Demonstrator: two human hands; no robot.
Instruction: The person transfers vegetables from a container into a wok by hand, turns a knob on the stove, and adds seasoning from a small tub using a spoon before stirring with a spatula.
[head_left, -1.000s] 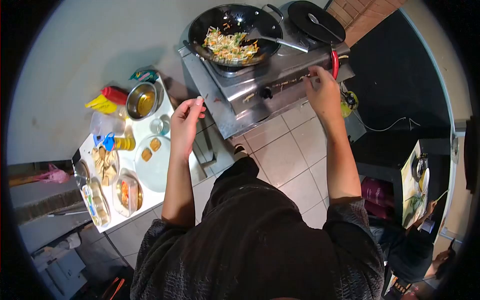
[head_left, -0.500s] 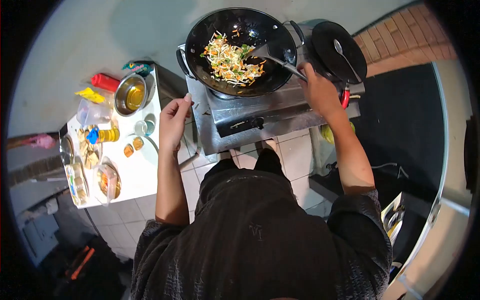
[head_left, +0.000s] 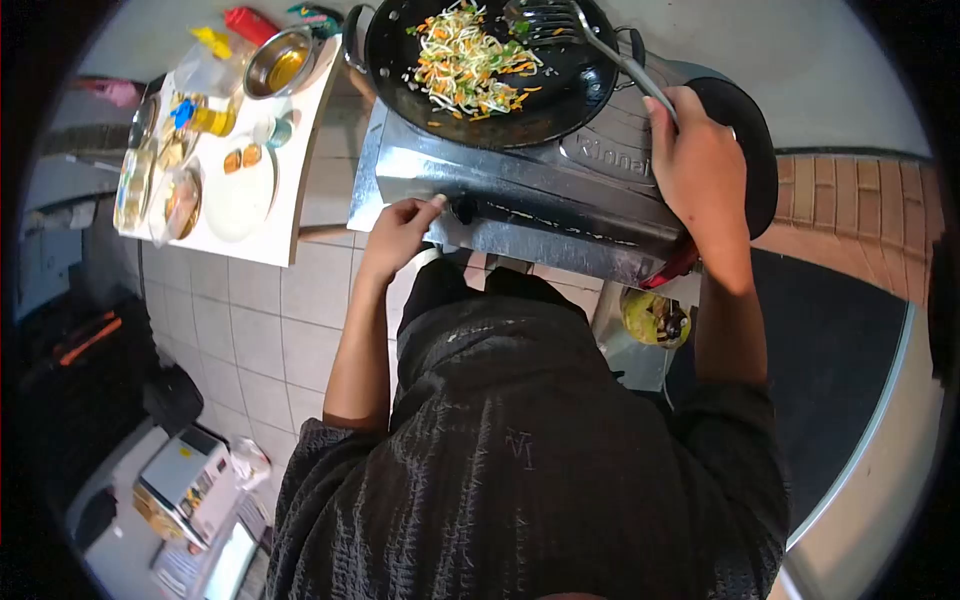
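Observation:
My right hand (head_left: pixel 700 165) is wrapped round the handle of a slotted spatula (head_left: pixel 622 62). The spatula's slotted head lies over the back of a black wok (head_left: pixel 570 100), behind and right of the food. Stir-fried bean sprouts and carrot shreds (head_left: pixel 470 65) with green bits are heaped in the wok's left part. The wok sits on a steel gas stove (head_left: pixel 540 195). At the stove's front, my left hand (head_left: pixel 400 235) has its fingers curled and its thumb against them, with nothing visible in the grip. Its thumb tip is just left of the black stove knob (head_left: pixel 462 210).
A white table (head_left: pixel 290 200) at left holds a metal bowl of oil (head_left: pixel 280 65), a plate with two brown pieces (head_left: pixel 240 195), a yellow bottle (head_left: pixel 212 120) and a glass (head_left: pixel 272 130). A black lid (head_left: pixel 750 130) lies right of the wok. Below right is a yellow-green bowl (head_left: pixel 655 318).
The view has shifted and turned. My left hand has gone from beside the wok's left handle to the stove knob. My right hand has drawn the spatula out of the vegetables to the wok's back.

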